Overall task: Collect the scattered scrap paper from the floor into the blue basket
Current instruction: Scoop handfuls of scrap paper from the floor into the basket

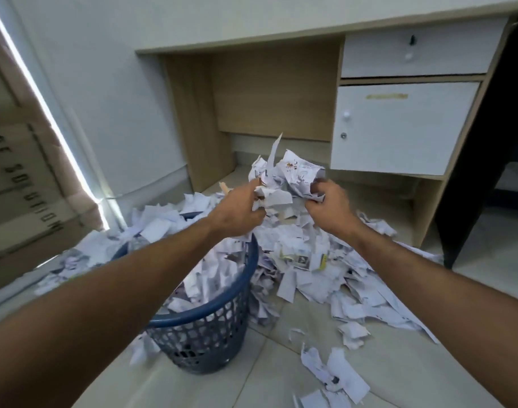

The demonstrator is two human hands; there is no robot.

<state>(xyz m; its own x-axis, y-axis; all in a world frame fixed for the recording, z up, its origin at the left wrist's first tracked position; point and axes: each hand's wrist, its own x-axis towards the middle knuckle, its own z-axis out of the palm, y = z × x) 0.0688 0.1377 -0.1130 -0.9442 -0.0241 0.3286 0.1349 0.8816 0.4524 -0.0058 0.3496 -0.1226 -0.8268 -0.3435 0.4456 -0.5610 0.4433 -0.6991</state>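
Observation:
A bunch of crumpled white scrap paper point(290, 175) is lifted in the air between both hands. My left hand point(240, 210) grips its left side and my right hand point(328, 207) grips its right side. Below and to the left stands the blue mesh basket point(210, 331), heaped with paper above its rim; my left forearm crosses over it. A large pile of scrap paper point(316, 269) covers the tiled floor to the right of the basket, and more scraps point(334, 375) lie loose near the bottom of the view.
A wooden desk point(275, 92) with a white drawer point(416, 54) and a white cabinet door point(399, 128) stands behind the pile. Cardboard boxes point(19, 184) are stacked at the left by a white wall. More paper point(81, 260) lies left of the basket.

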